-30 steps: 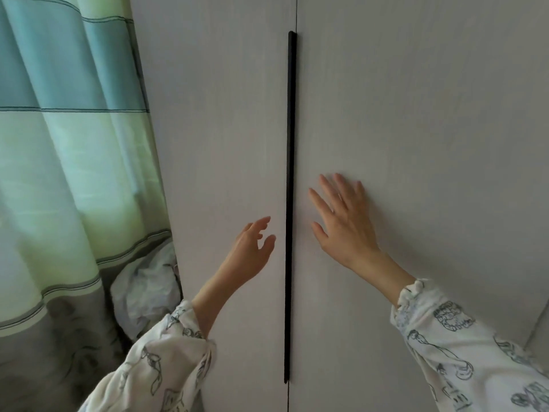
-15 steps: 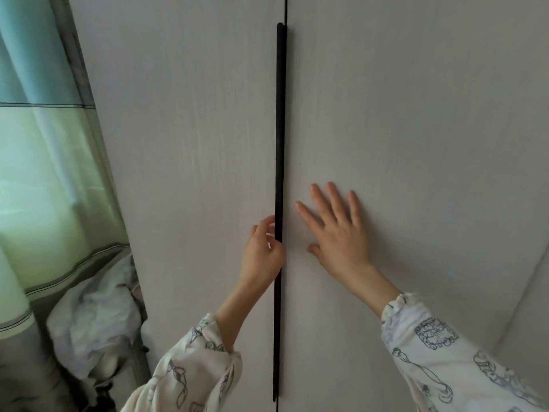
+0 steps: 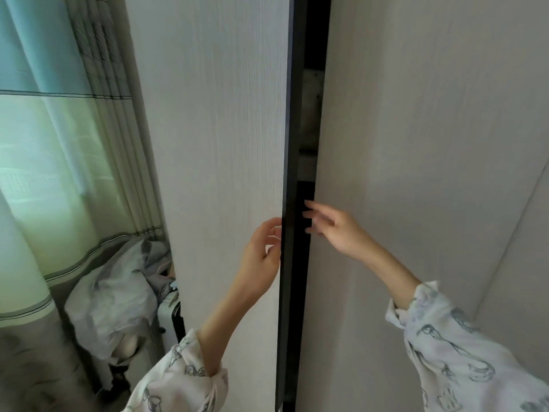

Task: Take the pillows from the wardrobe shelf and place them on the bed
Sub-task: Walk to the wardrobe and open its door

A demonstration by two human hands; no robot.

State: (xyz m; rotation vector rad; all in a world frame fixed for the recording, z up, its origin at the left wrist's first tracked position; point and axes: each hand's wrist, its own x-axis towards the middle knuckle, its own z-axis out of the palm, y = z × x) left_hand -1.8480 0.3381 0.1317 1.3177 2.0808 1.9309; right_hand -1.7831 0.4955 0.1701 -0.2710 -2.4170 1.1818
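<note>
A tall pale wood-grain wardrobe fills the view. Its left door (image 3: 214, 138) stands slightly ajar, with a dark handle strip (image 3: 289, 173) down its right edge. My left hand (image 3: 263, 257) grips that edge at about mid height. The right door (image 3: 416, 144) is still flush. My right hand (image 3: 332, 226) hovers at the dark gap (image 3: 309, 120) between the doors, fingers spread and reaching into it, holding nothing. Only a sliver of the inside shows; no pillows or bed are visible.
A green and teal striped curtain (image 3: 59, 144) hangs at the left. Below it lies a heap of pale crumpled cloth (image 3: 118, 292) on something with a black frame, close to the swinging door. A pale wall panel (image 3: 520, 263) angles in at the right.
My left hand closed on the left door's edge and pulled it out, opening a dark gap. My right hand left the right door's face and moved to the gap.
</note>
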